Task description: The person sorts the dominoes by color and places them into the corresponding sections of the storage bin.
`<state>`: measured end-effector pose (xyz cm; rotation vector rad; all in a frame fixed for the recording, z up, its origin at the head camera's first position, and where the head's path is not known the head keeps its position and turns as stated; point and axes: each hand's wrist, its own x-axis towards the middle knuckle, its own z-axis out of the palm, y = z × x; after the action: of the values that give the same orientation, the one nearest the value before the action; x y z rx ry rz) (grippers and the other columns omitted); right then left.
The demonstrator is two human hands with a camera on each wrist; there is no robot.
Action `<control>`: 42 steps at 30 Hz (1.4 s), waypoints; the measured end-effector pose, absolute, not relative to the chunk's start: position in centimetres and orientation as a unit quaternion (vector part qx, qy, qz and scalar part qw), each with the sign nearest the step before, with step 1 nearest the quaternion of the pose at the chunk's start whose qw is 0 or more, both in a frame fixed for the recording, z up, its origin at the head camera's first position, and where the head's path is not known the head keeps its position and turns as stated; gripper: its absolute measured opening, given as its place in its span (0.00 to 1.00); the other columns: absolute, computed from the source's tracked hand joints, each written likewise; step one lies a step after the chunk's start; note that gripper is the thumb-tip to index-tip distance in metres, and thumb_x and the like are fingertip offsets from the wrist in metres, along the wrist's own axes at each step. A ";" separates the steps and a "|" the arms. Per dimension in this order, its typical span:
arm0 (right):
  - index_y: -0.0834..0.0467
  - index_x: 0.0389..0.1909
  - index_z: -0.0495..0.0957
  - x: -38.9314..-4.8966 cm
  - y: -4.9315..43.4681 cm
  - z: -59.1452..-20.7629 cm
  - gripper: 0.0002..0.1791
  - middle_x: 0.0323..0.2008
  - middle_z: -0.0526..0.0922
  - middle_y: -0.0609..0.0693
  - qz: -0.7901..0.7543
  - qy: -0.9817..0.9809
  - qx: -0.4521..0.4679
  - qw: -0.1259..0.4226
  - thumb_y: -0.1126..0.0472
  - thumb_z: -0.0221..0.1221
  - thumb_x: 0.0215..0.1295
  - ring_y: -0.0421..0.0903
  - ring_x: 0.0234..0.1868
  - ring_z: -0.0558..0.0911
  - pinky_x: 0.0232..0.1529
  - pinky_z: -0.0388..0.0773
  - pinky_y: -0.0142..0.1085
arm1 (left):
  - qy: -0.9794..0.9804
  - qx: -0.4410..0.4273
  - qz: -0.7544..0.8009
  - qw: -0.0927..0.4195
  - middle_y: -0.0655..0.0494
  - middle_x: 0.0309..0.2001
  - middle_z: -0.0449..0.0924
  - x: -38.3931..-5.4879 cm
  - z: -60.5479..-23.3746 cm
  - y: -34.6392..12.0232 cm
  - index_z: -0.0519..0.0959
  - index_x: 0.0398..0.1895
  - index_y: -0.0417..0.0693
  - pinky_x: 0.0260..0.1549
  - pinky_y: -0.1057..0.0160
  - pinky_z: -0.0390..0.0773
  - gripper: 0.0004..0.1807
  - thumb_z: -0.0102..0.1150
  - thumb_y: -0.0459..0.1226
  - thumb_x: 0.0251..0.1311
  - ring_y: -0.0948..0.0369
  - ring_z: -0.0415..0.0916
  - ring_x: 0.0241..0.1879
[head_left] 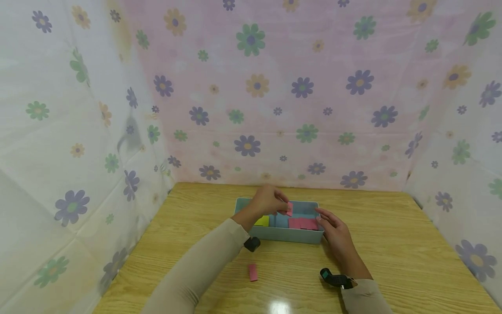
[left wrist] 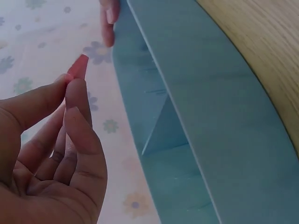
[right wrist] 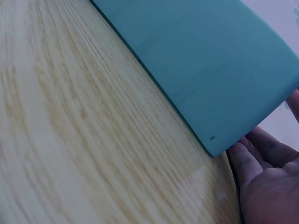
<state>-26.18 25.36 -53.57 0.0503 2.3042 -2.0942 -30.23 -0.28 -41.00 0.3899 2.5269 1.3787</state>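
My left hand (head_left: 269,201) is above a blue-green divided bin (head_left: 290,235), pinching a small flat pink rectangular piece (head_left: 290,209) between thumb and fingertips. In the left wrist view, that pink piece (left wrist: 79,66) stands clear of the bin, its edge turned toward the camera. Several similar pink pieces (head_left: 303,223) lie in the bin's right part, and a yellow piece (head_left: 261,221) in its left part. My right hand (head_left: 333,229) rests against the bin's right end, its fingers lightly bent at the wall (right wrist: 219,70). The left forearm covers the bin's left front corner.
Another pink piece (head_left: 252,272) lies on the wooden table (head_left: 211,283) in front of the bin. Flower-patterned cloth (head_left: 274,65) hangs behind the table and along both sides. Dark wrist devices (head_left: 335,278) are worn at both cuffs.
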 end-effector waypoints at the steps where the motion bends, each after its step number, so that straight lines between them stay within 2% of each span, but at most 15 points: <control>1: 0.48 0.76 0.69 -26.2 25.3 -53.5 0.27 0.80 0.59 0.55 -0.673 0.739 0.014 0.013 0.48 0.54 0.80 0.54 0.80 0.60 0.77 0.60 0.58 | 0.863 0.128 0.474 0.122 0.58 0.29 0.89 -30.3 -41.0 -0.2 0.89 0.39 0.50 0.29 0.62 0.87 0.07 0.76 0.39 0.59 0.55 0.90 0.35; 6: 0.47 0.76 0.69 -26.2 25.2 -53.4 0.27 0.80 0.59 0.54 -0.673 0.739 0.016 0.013 0.47 0.54 0.80 0.54 0.80 0.60 0.77 0.59 0.58 | 0.862 0.103 0.479 0.128 0.56 0.29 0.89 -30.5 -41.3 0.2 0.89 0.39 0.48 0.29 0.61 0.87 0.07 0.75 0.38 0.59 0.52 0.90 0.37; 10: 0.47 0.76 0.69 -26.1 25.3 -53.5 0.28 0.80 0.60 0.53 -0.670 0.742 0.018 0.014 0.46 0.55 0.79 0.52 0.80 0.60 0.77 0.61 0.56 | 0.863 0.092 0.479 0.131 0.55 0.28 0.89 -30.9 -41.7 0.6 0.89 0.39 0.46 0.31 0.60 0.88 0.07 0.75 0.37 0.60 0.54 0.90 0.35; 18: 0.48 0.76 0.68 -26.1 25.4 -53.7 0.27 0.79 0.61 0.53 -0.669 0.743 0.016 0.013 0.48 0.54 0.80 0.53 0.79 0.61 0.77 0.61 0.56 | 0.864 0.080 0.479 0.135 0.54 0.28 0.90 -31.5 -42.5 1.0 0.88 0.40 0.43 0.44 0.48 0.88 0.07 0.74 0.35 0.60 0.59 0.89 0.29; 25: 0.48 0.75 0.69 -26.1 25.4 -53.8 0.28 0.79 0.61 0.55 -0.667 0.745 0.006 0.003 0.46 0.55 0.79 0.54 0.79 0.62 0.76 0.62 0.56 | 0.873 0.073 0.463 0.137 0.54 0.28 0.90 -31.8 -42.6 1.2 0.88 0.40 0.41 0.43 0.50 0.89 0.07 0.74 0.35 0.61 0.59 0.89 0.29; 32: 0.46 0.75 0.70 -26.2 25.4 -53.8 0.27 0.79 0.63 0.53 -0.673 0.739 0.017 0.008 0.46 0.55 0.79 0.52 0.79 0.63 0.77 0.62 0.55 | 0.877 0.077 0.446 0.160 0.50 0.28 0.90 -31.9 -42.4 1.5 0.89 0.39 0.39 0.46 0.48 0.88 0.06 0.72 0.33 0.63 0.51 0.91 0.36; 42: 0.47 0.75 0.70 -26.2 25.4 -53.8 0.27 0.79 0.61 0.52 -0.677 0.736 0.019 0.011 0.47 0.55 0.79 0.51 0.79 0.62 0.76 0.63 0.54 | 0.883 0.070 0.436 0.156 0.51 0.26 0.89 -31.7 -43.0 1.7 0.90 0.37 0.39 0.39 0.53 0.89 0.04 0.71 0.32 0.63 0.52 0.91 0.34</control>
<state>-26.24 25.40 -53.83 0.0606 2.2951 -2.1130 -31.68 1.73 -43.05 0.2018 2.5302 1.2499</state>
